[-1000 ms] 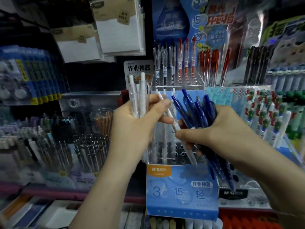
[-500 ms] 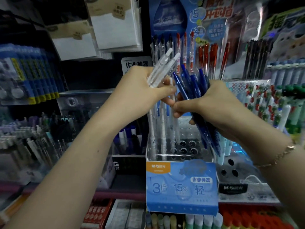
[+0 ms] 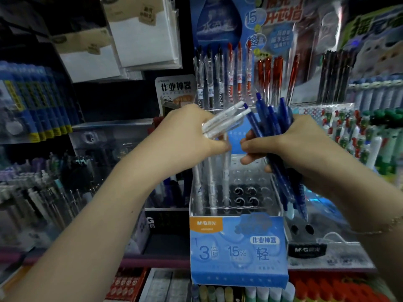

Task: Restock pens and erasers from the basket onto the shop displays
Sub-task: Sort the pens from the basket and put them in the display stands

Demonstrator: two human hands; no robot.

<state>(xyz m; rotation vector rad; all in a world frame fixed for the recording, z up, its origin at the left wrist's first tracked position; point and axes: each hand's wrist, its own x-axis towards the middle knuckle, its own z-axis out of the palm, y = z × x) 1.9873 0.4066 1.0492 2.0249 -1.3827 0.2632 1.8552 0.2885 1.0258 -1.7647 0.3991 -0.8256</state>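
Both grips are full. Left hand (image 3: 187, 136) is curled round a small bundle of white pens (image 3: 226, 118), which lie tilted with their ends pointing up and to the right. Right hand (image 3: 290, 140) clasps a thick bunch of blue pens (image 3: 268, 118), standing nearly upright, with their lower ends hanging down past the palm; its thumb and forefinger reach toward the left hand, the fingertips of the two hands close together but apart. A thin bracelet (image 3: 379, 229) circles the right wrist.

Just below and behind the hands stands a clear pen holder (image 3: 235, 192) with rows of round holes; three white pens (image 3: 210, 182) stand upright in its left side, while the holes to the right show dark rings. A blue printed card (image 3: 237, 249) fronts this holder. Behind it, a higher rack carries upright black and red pens (image 3: 226, 77). Shelves to either side are crowded with other pens, blurred in the dim light. No basket is in view.
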